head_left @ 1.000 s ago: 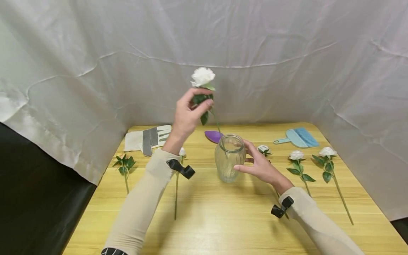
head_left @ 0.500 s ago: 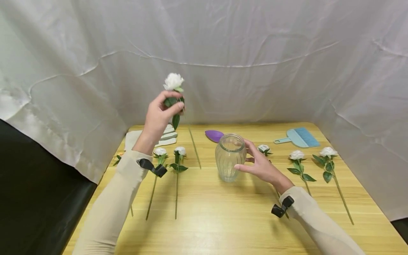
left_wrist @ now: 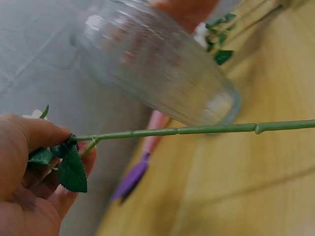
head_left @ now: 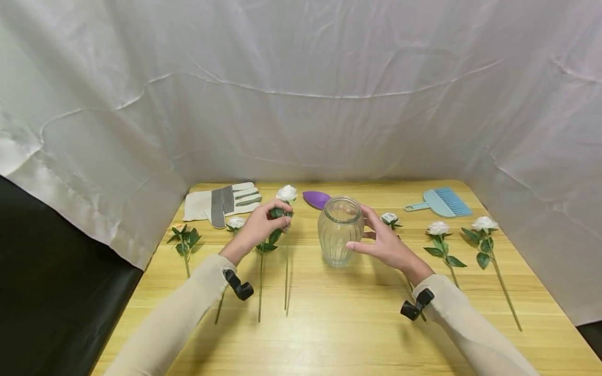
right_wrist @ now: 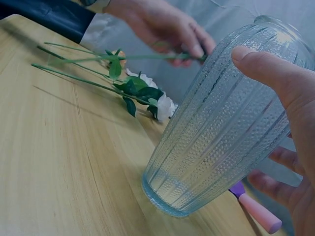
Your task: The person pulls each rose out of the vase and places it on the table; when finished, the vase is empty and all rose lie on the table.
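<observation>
My left hand (head_left: 263, 224) pinches a white rose (head_left: 286, 193) by its leafy stem just below the bloom. The long green stem (left_wrist: 211, 129) hangs down low over the table, left of the vase, with its shadow close beside it. The clear ribbed glass vase (head_left: 336, 237) stands upright on the table with nothing in it. My right hand (head_left: 388, 245) holds the vase from the right, thumb on the near side and fingers around the back. Beside my left hand lie two more white roses, one with its bloom (head_left: 235, 223) showing and the other's bloom hidden behind the hand.
A grey and white work glove (head_left: 221, 202) lies back left, with a yellow-orange rose (head_left: 178, 228) nearer. A purple trowel (head_left: 316, 199) with a pink handle (right_wrist: 258, 212) lies behind the vase. Several white roses (head_left: 484, 224) and a light-blue dustpan (head_left: 442, 202) are at right.
My left hand has carried the white rose from over the vase mouth to the left, then down close to the table. The stem has come out of the vase. My right hand stays put.
</observation>
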Motion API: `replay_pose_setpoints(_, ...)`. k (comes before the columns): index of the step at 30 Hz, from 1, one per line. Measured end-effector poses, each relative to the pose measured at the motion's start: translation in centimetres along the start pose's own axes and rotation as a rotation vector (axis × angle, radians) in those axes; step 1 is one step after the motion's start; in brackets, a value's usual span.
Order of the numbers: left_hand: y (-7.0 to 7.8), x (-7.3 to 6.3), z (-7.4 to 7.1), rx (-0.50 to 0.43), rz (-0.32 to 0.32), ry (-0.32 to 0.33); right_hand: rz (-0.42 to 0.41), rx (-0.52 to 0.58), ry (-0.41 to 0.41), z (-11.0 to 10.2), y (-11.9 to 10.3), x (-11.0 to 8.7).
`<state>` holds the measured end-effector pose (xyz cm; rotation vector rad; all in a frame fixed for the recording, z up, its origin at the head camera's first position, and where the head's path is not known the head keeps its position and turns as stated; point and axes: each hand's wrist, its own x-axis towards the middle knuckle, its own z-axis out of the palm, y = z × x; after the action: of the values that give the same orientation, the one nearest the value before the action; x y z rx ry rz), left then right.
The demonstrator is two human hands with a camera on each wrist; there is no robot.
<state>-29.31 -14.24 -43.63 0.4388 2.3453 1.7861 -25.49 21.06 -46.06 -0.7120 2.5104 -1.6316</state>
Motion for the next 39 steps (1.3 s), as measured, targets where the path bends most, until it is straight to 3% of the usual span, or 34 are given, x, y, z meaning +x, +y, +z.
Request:
replay_pose_setpoints(6, -3.1, 0.3, 1.9, 0.021, -0.100, -0.011, -0.002, -0.005, 0.004, 0.1, 0.0, 0.1)
replay_pose_setpoints(11, -5.3, 0.9, 3.1, -0.010, -0.144, -0.025, -0.001, -0.009, 0.003, 0.2, 0.1, 0.1)
replay_pose_setpoints(17, -6.8, 1.1, 4.4, 0.078, -0.180, -0.017, 0.000, -0.005, 0.003, 0.3, 0.1, 0.0)
replay_pose_setpoints(24, -6.8, 0.9, 5.4, 0.275, -0.174, 0.016, -0.002, -0.005, -0.003, 0.3, 0.1, 0.1)
replay_pose_setpoints(28, -6.5, 0.7, 5.6, 0.421, -0.093, 0.011, 0.009, -0.007, -0.001, 0.1, 0.1, 0.1)
replay_pose_setpoints(32, -6.2, 0.5, 5.5, 0.458, -0.039, 0.014, 0.005, -0.012, -0.002, 0.0, 0.2, 0.1)
replay_pose_setpoints(39, -4.9, -0.5, 4.9, 0.485, -0.045, 0.065, 0.002, -0.033, -0.005, -0.2, 0.3, 0.3)
